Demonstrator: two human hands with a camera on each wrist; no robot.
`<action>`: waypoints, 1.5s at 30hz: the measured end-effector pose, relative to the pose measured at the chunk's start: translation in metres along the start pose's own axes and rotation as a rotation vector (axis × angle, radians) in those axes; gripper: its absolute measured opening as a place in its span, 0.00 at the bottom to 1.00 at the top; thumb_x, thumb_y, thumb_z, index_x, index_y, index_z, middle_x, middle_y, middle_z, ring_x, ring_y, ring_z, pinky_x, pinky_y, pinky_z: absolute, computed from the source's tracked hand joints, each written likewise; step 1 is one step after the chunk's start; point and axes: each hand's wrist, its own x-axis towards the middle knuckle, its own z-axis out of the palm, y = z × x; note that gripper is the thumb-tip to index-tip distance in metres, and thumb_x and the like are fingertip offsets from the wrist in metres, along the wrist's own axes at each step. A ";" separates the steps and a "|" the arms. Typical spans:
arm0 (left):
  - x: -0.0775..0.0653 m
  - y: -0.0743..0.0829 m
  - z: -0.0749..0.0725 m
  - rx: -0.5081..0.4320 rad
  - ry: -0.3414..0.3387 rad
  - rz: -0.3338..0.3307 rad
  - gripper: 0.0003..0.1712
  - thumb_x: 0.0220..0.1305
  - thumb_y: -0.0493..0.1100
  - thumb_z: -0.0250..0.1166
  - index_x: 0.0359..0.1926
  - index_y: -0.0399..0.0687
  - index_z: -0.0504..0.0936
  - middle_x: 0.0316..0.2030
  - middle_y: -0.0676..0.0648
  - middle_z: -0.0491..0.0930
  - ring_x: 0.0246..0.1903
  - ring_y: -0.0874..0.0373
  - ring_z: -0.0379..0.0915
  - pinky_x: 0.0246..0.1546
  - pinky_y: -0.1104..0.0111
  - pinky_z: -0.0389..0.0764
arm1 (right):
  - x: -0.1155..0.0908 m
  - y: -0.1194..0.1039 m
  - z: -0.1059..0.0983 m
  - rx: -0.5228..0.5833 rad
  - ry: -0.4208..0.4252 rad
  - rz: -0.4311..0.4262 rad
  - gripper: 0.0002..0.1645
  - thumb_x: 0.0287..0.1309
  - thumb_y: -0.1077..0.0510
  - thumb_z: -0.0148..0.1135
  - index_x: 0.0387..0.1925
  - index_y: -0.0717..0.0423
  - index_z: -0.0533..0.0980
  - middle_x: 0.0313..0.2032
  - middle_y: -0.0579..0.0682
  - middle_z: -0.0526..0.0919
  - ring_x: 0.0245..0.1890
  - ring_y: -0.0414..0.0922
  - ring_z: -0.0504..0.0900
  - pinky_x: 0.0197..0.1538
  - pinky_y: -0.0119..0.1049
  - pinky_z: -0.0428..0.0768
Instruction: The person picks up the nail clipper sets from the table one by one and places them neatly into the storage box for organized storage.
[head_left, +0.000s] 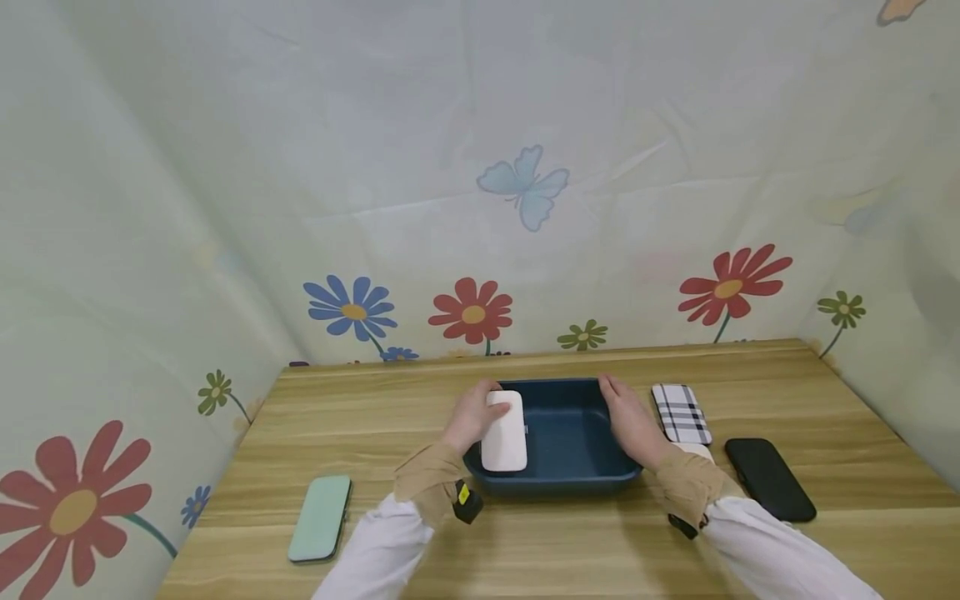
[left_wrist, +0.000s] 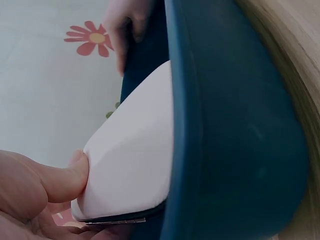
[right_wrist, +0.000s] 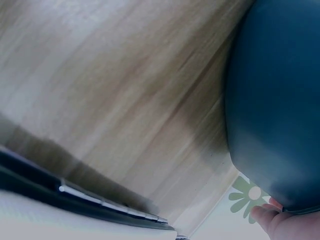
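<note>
A dark blue rectangular basin (head_left: 573,483) stands on the table. My left hand (head_left: 471,417) is at its left side and holds a white glasses case (head_left: 504,442), with the thumb pressing on the lid. In the left wrist view the white case (left_wrist: 132,150) tilts over the inside of the basin (left_wrist: 225,125), its lower part hidden behind the wall. My right hand (head_left: 633,421) grips the basin's right rim; in the right wrist view its fingertips (right_wrist: 265,215) show at the rim's outer side.
Right of the basin lie a plaid case (head_left: 681,413), a black case (head_left: 770,479) and another white case (head_left: 696,451), partly covered by my right forearm. A mint green case (head_left: 321,518) lies at the left. A flower-printed curtain (head_left: 525,100) hangs behind the wooden table (head_left: 360,417).
</note>
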 end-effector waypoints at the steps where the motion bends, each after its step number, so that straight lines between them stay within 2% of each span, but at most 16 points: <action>1: 0.001 -0.001 0.001 0.009 -0.003 0.004 0.17 0.57 0.37 0.63 0.46 0.33 0.73 0.41 0.38 0.74 0.38 0.46 0.69 0.39 0.57 0.74 | 0.000 0.000 0.000 -0.002 0.004 -0.003 0.28 0.45 0.82 0.48 0.53 0.80 0.63 0.49 0.75 0.67 0.50 0.66 0.67 0.50 0.53 0.68; 14: 0.001 -0.003 0.005 0.033 -0.018 -0.059 0.16 0.58 0.37 0.62 0.46 0.35 0.72 0.40 0.40 0.75 0.37 0.48 0.70 0.37 0.58 0.74 | 0.001 -0.002 -0.001 0.000 0.011 -0.011 0.29 0.42 0.83 0.50 0.52 0.81 0.64 0.49 0.75 0.67 0.49 0.67 0.67 0.50 0.54 0.68; 20: 0.002 -0.003 0.006 0.078 -0.022 -0.058 0.17 0.57 0.37 0.63 0.47 0.36 0.73 0.39 0.40 0.75 0.36 0.49 0.70 0.36 0.60 0.74 | 0.001 -0.001 0.000 0.007 0.008 -0.009 0.28 0.43 0.83 0.49 0.52 0.81 0.64 0.49 0.75 0.67 0.49 0.67 0.67 0.50 0.54 0.68; 25: 0.003 -0.004 0.009 0.140 -0.030 -0.034 0.16 0.57 0.39 0.63 0.46 0.38 0.72 0.34 0.41 0.75 0.33 0.49 0.69 0.31 0.62 0.73 | 0.000 -0.001 -0.001 0.016 -0.015 0.001 0.28 0.45 0.82 0.48 0.53 0.80 0.62 0.50 0.75 0.66 0.51 0.66 0.66 0.50 0.54 0.68; 30: 0.003 -0.005 0.012 0.188 -0.029 -0.026 0.15 0.57 0.40 0.63 0.44 0.41 0.72 0.33 0.42 0.73 0.33 0.50 0.68 0.32 0.62 0.72 | 0.000 -0.002 -0.001 0.014 -0.011 -0.003 0.28 0.45 0.83 0.48 0.53 0.81 0.62 0.50 0.75 0.66 0.51 0.66 0.66 0.50 0.53 0.68; 38: 0.003 -0.005 0.013 0.209 -0.070 -0.056 0.16 0.59 0.41 0.62 0.47 0.44 0.70 0.35 0.43 0.69 0.36 0.51 0.66 0.32 0.62 0.72 | 0.001 -0.003 -0.002 0.009 -0.008 0.004 0.23 0.52 0.80 0.44 0.53 0.81 0.63 0.50 0.75 0.66 0.51 0.66 0.66 0.52 0.53 0.67; 45: 0.003 -0.005 0.014 0.238 -0.082 -0.054 0.15 0.58 0.42 0.62 0.44 0.44 0.70 0.32 0.44 0.69 0.32 0.52 0.66 0.29 0.63 0.71 | 0.001 -0.002 -0.001 0.002 -0.001 0.002 0.24 0.49 0.81 0.46 0.52 0.81 0.63 0.50 0.75 0.67 0.50 0.66 0.66 0.51 0.53 0.67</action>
